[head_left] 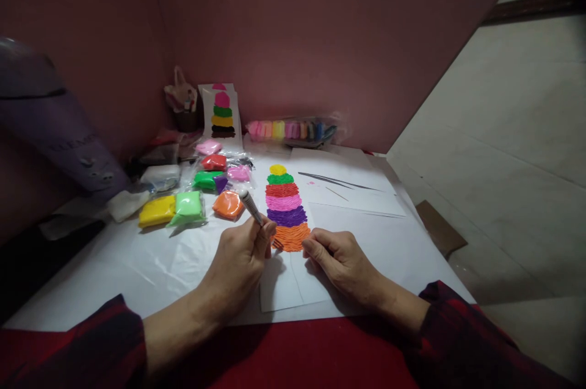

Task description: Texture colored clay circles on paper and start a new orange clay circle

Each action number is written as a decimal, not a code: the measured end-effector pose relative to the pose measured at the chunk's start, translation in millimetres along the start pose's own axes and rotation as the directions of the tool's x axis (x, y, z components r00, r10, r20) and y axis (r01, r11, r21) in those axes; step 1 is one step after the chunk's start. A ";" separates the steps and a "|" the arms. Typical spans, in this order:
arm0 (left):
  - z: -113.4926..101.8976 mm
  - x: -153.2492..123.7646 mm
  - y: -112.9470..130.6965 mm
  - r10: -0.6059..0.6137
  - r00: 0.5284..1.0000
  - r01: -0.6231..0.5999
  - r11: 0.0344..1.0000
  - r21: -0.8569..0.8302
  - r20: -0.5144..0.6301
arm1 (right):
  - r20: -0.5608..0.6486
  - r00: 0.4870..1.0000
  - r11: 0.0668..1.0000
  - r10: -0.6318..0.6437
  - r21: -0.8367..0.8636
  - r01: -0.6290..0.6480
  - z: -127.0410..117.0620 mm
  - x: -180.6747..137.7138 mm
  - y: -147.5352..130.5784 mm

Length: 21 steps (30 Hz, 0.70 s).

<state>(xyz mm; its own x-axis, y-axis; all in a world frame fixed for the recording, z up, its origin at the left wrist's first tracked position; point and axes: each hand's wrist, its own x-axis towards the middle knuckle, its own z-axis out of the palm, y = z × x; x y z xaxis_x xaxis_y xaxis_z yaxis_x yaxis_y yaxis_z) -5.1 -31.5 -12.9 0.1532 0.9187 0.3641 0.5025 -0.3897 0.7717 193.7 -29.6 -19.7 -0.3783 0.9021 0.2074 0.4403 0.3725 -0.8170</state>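
Note:
My left hand (pixel 247 245) is closed round a slim pen-like tool (pixel 251 207) with a pale rounded end and a patterned barrel. The tool slants down toward the left part of an orange textured clay band (pixel 293 236). That band forms the bottom of a stacked clay picture (pixel 287 215) on a white paper sheet (pixel 288 291), below purple, pink, red, green and yellow bands. At the orange band's right edge rests my right hand (pixel 341 264), fingers curled and thumb against the index finger. Whatever it may pinch is hidden.
Bagged clay packets (pixel 187 209) lie at the left, near a large purple bottle (pixel 68 126). A bag of coloured clay (pixel 293 130) and a similar layered picture (pixel 223 114) stand by the wall. Thin dark strips (pixel 332 181) lie on paper at the right.

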 end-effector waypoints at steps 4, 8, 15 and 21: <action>-1.2 0.6 0.8 0.003 1.000 -0.003 1.000 0.008 -0.002 | -0.002 1.000 1.000 0.005 -0.010 -0.005 -0.3 -0.2 0.3; -2.9 0.6 2.3 0.010 1.000 -0.010 1.000 0.015 -0.002 | 0.002 1.000 1.000 -0.010 -0.002 0.010 -0.2 0.1 0.8; -6.0 0.2 5.1 0.015 0.999 -0.014 1.000 0.024 -0.038 | -0.005 1.000 1.000 -0.008 0.005 0.008 -0.1 -0.9 2.0; -4.1 0.5 4.6 0.002 1.000 -0.002 1.000 0.010 -0.006 | -0.003 1.000 1.000 -0.014 -0.003 0.014 -0.3 -0.2 0.2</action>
<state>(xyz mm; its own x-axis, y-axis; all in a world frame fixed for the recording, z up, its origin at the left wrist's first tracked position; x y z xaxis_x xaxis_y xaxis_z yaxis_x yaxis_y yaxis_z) -6.2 -33.1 -7.0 0.1497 0.9174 0.3688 0.5108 -0.3911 0.7656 194.1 -29.7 -19.8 -0.3822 0.8974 0.2205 0.4370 0.3857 -0.8125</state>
